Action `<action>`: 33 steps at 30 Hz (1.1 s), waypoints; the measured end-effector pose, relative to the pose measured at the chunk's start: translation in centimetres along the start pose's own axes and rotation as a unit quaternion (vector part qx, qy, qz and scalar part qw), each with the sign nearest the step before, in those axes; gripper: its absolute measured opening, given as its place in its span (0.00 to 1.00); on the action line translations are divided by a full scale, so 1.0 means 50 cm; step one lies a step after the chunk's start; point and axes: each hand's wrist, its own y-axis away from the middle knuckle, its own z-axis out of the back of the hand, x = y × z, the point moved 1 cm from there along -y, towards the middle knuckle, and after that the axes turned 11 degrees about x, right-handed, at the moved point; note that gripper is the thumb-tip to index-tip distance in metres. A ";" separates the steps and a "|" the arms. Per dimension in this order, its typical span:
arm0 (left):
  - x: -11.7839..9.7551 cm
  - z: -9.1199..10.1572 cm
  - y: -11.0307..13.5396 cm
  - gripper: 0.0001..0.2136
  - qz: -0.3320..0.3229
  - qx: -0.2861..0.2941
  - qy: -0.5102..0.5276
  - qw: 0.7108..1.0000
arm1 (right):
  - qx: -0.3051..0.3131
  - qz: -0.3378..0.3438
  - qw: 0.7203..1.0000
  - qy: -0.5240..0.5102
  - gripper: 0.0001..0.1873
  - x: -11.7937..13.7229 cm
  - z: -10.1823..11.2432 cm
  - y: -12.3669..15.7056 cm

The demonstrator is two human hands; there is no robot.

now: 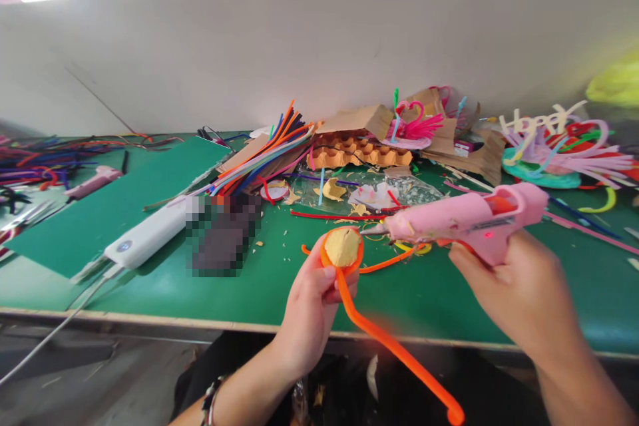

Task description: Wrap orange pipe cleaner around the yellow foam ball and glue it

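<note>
Looking maybe halfway done: the orange fuzzy stem already rings the yellow piece, but its long tail hangs loose toward 5 o'clock. The left hand has both pinched, fingers closed, over the tabletop. The right hand has its grip wrapped round a pink glue gun, nozzle at the piece's 2 o'clock, can't tell if touching. Egg tray at 12 o'clock, partly under cardboard; can't make out what's in its cups, if anything.
</note>
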 end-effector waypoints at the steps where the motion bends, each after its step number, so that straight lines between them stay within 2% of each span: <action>1: 0.001 0.002 -0.001 0.08 -0.005 -0.011 -0.001 1.000 | -0.007 -0.014 1.000 0.009 0.10 -0.010 -0.001 -0.002; 5: 0.005 0.008 -0.003 0.10 -0.005 -0.062 -0.013 0.998 | -0.043 -0.089 0.993 0.059 0.16 -0.072 -0.013 -0.028; 8: 0.007 0.010 0.001 0.12 0.004 -0.088 -0.033 0.996 | -0.013 -0.086 0.993 0.082 0.13 -0.128 -0.036 -0.053; 11: 0.011 0.013 0.007 0.14 -0.016 -0.088 -0.038 0.995 | 0.017 -0.102 0.991 0.090 0.08 -0.175 -0.064 -0.066; 15: 0.011 0.013 0.010 0.10 -0.035 -0.086 -0.026 0.995 | 0.020 -0.114 0.989 0.091 0.06 -0.202 -0.078 -0.070; 18: 0.005 0.007 0.001 0.08 -0.019 -0.083 -0.014 0.996 | -0.035 -0.103 0.990 0.085 0.11 -0.173 -0.055 -0.065; 21: 0.004 0.001 -0.008 0.08 0.008 -0.066 0.018 0.998 | -0.102 -0.073 0.991 0.055 0.14 -0.097 -0.017 -0.033; 22: 0.006 0.000 -0.009 0.08 0.011 -0.060 0.024 0.998 | -0.092 -0.052 0.994 0.035 0.14 -0.065 -0.008 -0.016; 23: 0.008 0.001 -0.008 0.09 0.008 -0.055 0.023 0.998 | -0.042 -0.012 0.999 0.005 0.13 -0.031 -0.003 0.003; 24: 0.012 0.003 -0.006 0.09 0.001 -0.052 0.017 0.999 | 0.036 0.076 0.995 -0.050 0.13 0.004 -0.002 0.024; 26: 0.018 0.008 -0.001 0.10 -0.019 -0.047 0.004 0.999 | 0.155 0.187 0.967 -0.081 0.19 0.061 -0.010 0.064; 27: 0.021 0.011 0.003 0.10 -0.027 -0.046 0.001 0.999 | 0.168 0.200 0.960 -0.098 0.20 0.081 -0.015 0.079; 30: 0.024 0.018 0.010 0.10 -0.028 -0.049 0.004 0.998 | 0.200 0.184 0.951 -0.144 0.10 0.108 -0.034 0.101; 33: 0.023 0.015 0.014 0.08 -0.012 -0.025 0.015 1.000 | 0.181 0.208 0.945 -0.174 0.07 0.107 -0.031 0.097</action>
